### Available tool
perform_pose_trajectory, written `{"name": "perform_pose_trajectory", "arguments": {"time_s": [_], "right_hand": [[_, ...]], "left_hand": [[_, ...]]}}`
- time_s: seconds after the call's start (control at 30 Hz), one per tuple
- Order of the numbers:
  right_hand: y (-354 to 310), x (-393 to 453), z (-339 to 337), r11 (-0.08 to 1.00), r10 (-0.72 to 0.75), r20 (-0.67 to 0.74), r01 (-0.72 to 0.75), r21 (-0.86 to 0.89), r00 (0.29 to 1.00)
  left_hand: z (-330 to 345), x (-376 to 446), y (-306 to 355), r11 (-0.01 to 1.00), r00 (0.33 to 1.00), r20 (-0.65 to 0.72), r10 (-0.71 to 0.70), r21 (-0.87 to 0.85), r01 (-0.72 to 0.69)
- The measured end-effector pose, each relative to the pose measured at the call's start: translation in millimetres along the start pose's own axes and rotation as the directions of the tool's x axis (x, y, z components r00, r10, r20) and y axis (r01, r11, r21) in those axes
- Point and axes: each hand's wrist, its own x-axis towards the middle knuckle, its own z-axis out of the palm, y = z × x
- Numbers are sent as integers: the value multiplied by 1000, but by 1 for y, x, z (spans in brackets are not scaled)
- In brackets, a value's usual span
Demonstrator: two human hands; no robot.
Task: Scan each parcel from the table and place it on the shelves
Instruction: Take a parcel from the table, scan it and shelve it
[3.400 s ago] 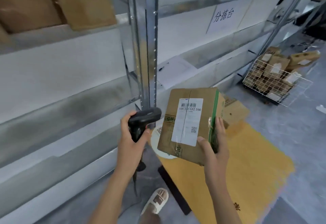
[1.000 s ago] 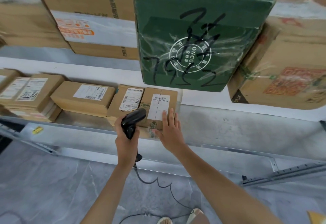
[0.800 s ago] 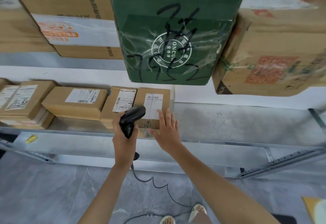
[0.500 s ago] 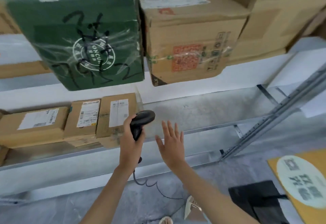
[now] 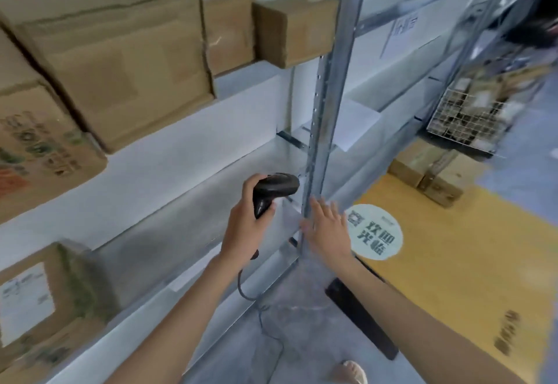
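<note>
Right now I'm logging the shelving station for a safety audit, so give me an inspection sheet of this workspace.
Surface: yellow table, with a round white sticker.
Job's things: parcels on table; boxes on upper shelf; labelled parcel on lower shelf.
Clutter: loose paper sheet on a shelf.
Hands: left hand grips black scanner; right hand open, holding nothing, near shelf post.
Cables: scanner cable trails to the floor.
Surroundings: wire basket of parcels, blurred; grey floor.

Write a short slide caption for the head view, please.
Left hand grips the scanner; right hand is open and empty beside the shelf post.
</note>
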Motion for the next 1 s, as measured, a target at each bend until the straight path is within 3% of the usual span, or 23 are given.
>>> {"name": "perform_pose_trajectory", "arguments": {"time_s": [0.23,0.53,0.73,1.0], "right_hand": [[129,34,-73,983,180,-52,-181,-28,982],[273,58,-106,926,376,-30,-376,-7,926],[331,86,-118,875,484,-61,-482,39,873],[375,174,-123,763,644,-97,-628,156,759]], "left_hand": [[117,50,37,999,978,202,46,-17,-43],[255,91,42,1000,948,319,1,-4,1],[306,128,36,1000,950,313,-9,-9,12],[388,185,33,999,881,473,-6,-27,22]]}}
